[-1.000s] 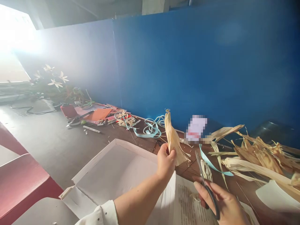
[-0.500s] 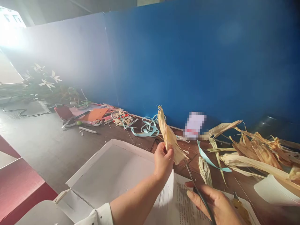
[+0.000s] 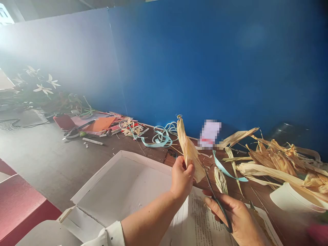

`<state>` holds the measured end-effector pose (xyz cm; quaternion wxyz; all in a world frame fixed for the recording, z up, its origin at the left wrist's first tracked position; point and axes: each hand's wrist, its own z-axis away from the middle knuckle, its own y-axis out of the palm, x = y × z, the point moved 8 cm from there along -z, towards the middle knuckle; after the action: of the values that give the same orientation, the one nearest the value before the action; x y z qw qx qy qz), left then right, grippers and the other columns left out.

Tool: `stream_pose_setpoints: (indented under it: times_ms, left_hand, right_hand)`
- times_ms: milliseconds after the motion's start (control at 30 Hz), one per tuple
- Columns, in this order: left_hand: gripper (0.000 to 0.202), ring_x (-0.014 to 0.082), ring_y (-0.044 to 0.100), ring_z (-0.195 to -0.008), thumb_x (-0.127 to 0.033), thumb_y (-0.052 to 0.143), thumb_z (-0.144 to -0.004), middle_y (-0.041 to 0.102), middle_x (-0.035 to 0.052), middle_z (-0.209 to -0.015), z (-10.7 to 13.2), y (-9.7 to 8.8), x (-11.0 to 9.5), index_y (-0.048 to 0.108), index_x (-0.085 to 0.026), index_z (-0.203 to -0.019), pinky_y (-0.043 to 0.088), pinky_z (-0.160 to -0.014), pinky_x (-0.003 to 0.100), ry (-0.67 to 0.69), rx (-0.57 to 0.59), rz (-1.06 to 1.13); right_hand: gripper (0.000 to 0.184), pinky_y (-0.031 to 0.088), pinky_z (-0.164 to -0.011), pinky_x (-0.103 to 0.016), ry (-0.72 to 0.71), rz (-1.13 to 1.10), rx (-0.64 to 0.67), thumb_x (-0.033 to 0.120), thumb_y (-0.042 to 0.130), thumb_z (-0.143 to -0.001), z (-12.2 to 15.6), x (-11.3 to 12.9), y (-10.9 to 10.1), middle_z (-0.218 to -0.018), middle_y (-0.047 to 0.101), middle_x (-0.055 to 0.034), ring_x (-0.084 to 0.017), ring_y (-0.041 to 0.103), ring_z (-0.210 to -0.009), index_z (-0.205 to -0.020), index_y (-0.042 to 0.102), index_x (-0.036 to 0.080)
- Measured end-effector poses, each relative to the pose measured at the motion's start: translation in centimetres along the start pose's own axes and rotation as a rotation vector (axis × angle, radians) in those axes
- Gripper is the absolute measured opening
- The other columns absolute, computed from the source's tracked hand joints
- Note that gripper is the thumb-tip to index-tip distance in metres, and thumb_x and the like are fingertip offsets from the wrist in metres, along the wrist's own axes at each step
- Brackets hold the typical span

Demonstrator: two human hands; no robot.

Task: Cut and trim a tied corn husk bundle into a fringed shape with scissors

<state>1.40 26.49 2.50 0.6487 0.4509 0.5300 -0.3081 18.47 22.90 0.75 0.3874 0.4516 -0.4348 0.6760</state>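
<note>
My left hand [image 3: 182,176] pinches a pale yellow corn husk [image 3: 186,143], its gathered top tied with thin wire and its wider end hanging down. Dark-handled scissors [image 3: 216,200] sit in my right hand [image 3: 230,215], their blades pointing up and left at the husk's lower right edge. Whether the blades press into the husk is hard to make out. Below both hands lies a printed sheet [image 3: 201,218]. Just right of the scissors rests a small folded husk bundle [image 3: 220,180].
An open white box [image 3: 123,184] lies on the left. Dried husks [image 3: 274,153] and a white cup [image 3: 289,198] are at the right. Light blue ribbon [image 3: 164,138], orange paper [image 3: 101,124] and scraps line the blue partition [image 3: 205,61]. A pink box [image 3: 23,205] stands near left.
The view has shifted slightly right. The husk and both hands sit a little further right in the picture, and the scissors' tips now reach higher along the husk's edge.
</note>
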Motion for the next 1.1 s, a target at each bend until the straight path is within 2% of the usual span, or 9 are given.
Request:
stream_pose_setpoints:
  times_ms: [200,400,533,767,933,1100]
  left_hand:
    - [0.012,0.0067,0.036,-0.053,-0.024,0.053,-0.078,0.039,-0.0057,-0.062,0.1,0.1,-0.2,0.044,-0.018,-0.073,0.03,-0.048,0.018,0.008,0.01,0.016]
    - [0.014,0.0073,0.037,-0.05,-0.028,0.053,-0.08,0.04,-0.0061,-0.061,0.2,0.4,0.0,0.043,-0.019,-0.076,0.032,-0.045,0.019,-0.025,0.045,0.044]
    - [0.013,0.0072,0.036,-0.051,-0.027,0.053,-0.08,0.039,-0.0058,-0.061,0.1,0.3,-0.1,0.044,-0.018,-0.075,0.031,-0.045,0.019,-0.026,0.04,0.039]
    - [0.012,0.0072,0.037,-0.056,-0.026,0.054,-0.078,0.042,-0.0047,-0.063,-0.2,0.3,-0.3,0.047,-0.017,-0.076,0.031,-0.051,0.018,0.007,0.051,0.033]
    - [0.013,0.0068,0.037,-0.052,-0.026,0.054,-0.077,0.041,-0.0054,-0.06,-0.1,0.3,-0.8,0.045,-0.017,-0.073,0.029,-0.048,0.018,-0.04,0.06,0.042]
    - [0.013,0.0068,0.037,-0.05,-0.026,0.054,-0.076,0.04,-0.0053,-0.059,-0.4,0.2,-0.7,0.046,-0.017,-0.072,0.028,-0.046,0.018,-0.062,0.066,0.031]
  right_hand:
    - [0.038,0.03,-0.052,-0.019,-0.016,0.035,0.019,0.048,0.078,-0.068,0.3,0.7,0.1,-0.06,0.04,0.0035,-0.013,0.036,-0.058,-0.085,0.068,0.016]
    - [0.047,0.029,-0.053,-0.02,-0.046,0.096,-0.008,0.062,0.073,-0.072,0.7,1.6,0.2,-0.061,0.04,0.0027,-0.012,0.035,-0.059,-0.073,0.062,0.016]
    - [0.049,0.03,-0.052,-0.02,-0.051,0.104,-0.027,0.065,0.07,-0.073,0.9,2.0,0.2,-0.062,0.041,0.0024,-0.012,0.035,-0.059,-0.082,0.068,0.016]
    - [0.05,0.032,-0.05,-0.019,-0.036,0.157,-0.002,0.067,0.069,-0.072,0.6,1.1,-0.1,-0.058,0.04,0.0028,-0.013,0.037,-0.056,-0.084,0.07,0.019]
    - [0.051,0.031,-0.05,-0.019,-0.036,0.109,-0.065,0.067,0.071,-0.071,0.7,0.9,-0.4,-0.058,0.04,0.0028,-0.012,0.036,-0.056,-0.089,0.072,0.02]
    - [0.051,0.033,-0.049,-0.018,-0.041,0.134,0.033,0.066,0.071,-0.074,0.1,0.2,-0.2,-0.06,0.045,0.0019,-0.012,0.038,-0.056,-0.094,0.073,0.019]
